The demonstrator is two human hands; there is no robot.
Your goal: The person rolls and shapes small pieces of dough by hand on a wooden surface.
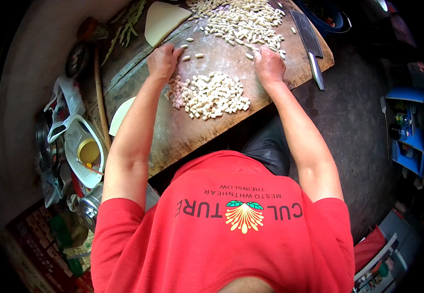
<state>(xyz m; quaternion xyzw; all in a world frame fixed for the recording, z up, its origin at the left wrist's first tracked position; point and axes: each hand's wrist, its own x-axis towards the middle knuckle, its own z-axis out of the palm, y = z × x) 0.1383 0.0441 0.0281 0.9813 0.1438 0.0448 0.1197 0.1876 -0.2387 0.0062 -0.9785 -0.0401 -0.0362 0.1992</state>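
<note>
On a floured wooden board [215, 67], small cut dough cubes [212, 95] lie in a heap near the board's front edge; those at its left look pinkish. Behind them spreads a large pile of rolled, oval dough pieces [241, 20]. My left hand [163, 60] rests on the board left of the cubes, its fingers curled, beside a few loose oval pieces [198, 55]. At the pile's front right edge is my right hand [269, 64], thumb and fingers together near a dough piece [249, 56]. Whether either hand pinches dough is hidden.
A cleaver [309, 40] lies at the board's right edge, its handle overhanging. Flat dough sheets [164, 22] and green bean pods [133, 22] lie at the left. A wooden rolling pin [100, 91] and a white basket [82, 161] stand left; a blue bucket [338, 23] is back right.
</note>
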